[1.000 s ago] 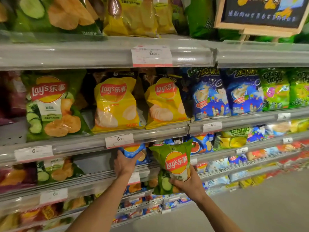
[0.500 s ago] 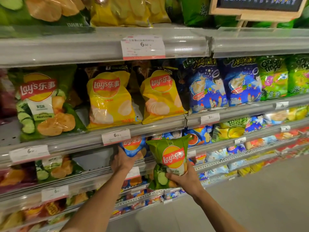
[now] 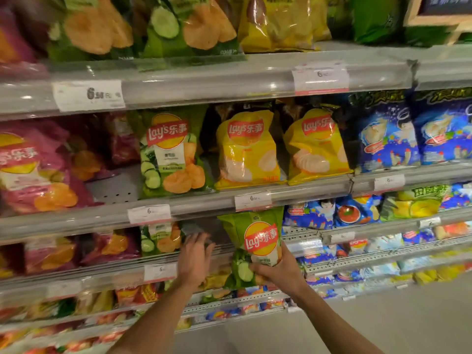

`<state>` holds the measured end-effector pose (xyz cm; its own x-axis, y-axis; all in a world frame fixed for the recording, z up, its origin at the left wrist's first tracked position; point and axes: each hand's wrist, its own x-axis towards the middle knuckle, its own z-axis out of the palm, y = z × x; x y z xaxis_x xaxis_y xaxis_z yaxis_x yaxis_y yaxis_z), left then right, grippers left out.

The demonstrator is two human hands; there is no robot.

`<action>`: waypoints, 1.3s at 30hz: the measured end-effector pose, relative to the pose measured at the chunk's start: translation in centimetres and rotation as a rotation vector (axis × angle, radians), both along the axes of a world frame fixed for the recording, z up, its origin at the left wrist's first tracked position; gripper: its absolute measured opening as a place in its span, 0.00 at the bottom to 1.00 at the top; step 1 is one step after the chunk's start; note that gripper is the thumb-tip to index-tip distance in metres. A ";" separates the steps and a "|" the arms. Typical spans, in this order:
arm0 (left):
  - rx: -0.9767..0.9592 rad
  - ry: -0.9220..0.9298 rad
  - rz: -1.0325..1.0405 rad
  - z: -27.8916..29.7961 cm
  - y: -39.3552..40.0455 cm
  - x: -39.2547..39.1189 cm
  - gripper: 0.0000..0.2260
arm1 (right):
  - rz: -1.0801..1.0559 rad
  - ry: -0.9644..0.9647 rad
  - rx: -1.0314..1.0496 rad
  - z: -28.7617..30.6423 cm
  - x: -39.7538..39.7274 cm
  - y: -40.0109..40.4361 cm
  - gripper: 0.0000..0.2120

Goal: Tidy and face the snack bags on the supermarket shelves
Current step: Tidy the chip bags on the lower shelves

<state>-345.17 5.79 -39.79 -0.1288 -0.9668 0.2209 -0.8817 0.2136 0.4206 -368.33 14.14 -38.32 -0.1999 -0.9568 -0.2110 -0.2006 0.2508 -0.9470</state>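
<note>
My right hand [image 3: 277, 270] grips the lower end of a green Lay's bag [image 3: 252, 238], holding it upright in front of the third shelf [image 3: 115, 270]. My left hand [image 3: 195, 256] is beside it on the left, fingers straight, reaching into a gap in that shelf's row just right of another green bag [image 3: 159, 238]; it holds nothing. On the shelf above stand a green Lay's bag [image 3: 171, 154] and two yellow Lay's bags [image 3: 246, 149] [image 3: 315, 146], all facing forward.
Pink bags [image 3: 38, 169] fill the left of the shelves; blue snack bags [image 3: 388, 139] stand to the right. Price tags [image 3: 252, 200] hang on the shelf rails. Lower shelves hold several small bags. Grey floor [image 3: 383, 328] lies at bottom right.
The view has swung left. My left hand let go of the blue bag on the third shelf and now reaches open-fingered into the gap. The green bag stays in my right hand.
</note>
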 end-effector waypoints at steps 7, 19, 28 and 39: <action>0.073 -0.376 -0.007 -1.4 2.6 7.2 0.31 | 0.113 0.096 0.024 0.1 7.0 -5.4 0.35; 0.129 -0.411 -0.025 -2.2 2.4 8.4 0.34 | -0.047 0.212 -0.028 -0.3 10.2 -13.3 0.29; 0.126 -0.394 -0.048 -2.0 2.5 8.8 0.33 | 0.106 0.261 0.100 -2.6 10.9 -14.3 0.38; 0.150 -0.350 -0.044 -1.3 2.3 7.8 0.28 | 0.074 0.414 0.127 -2.0 10.7 -12.3 0.41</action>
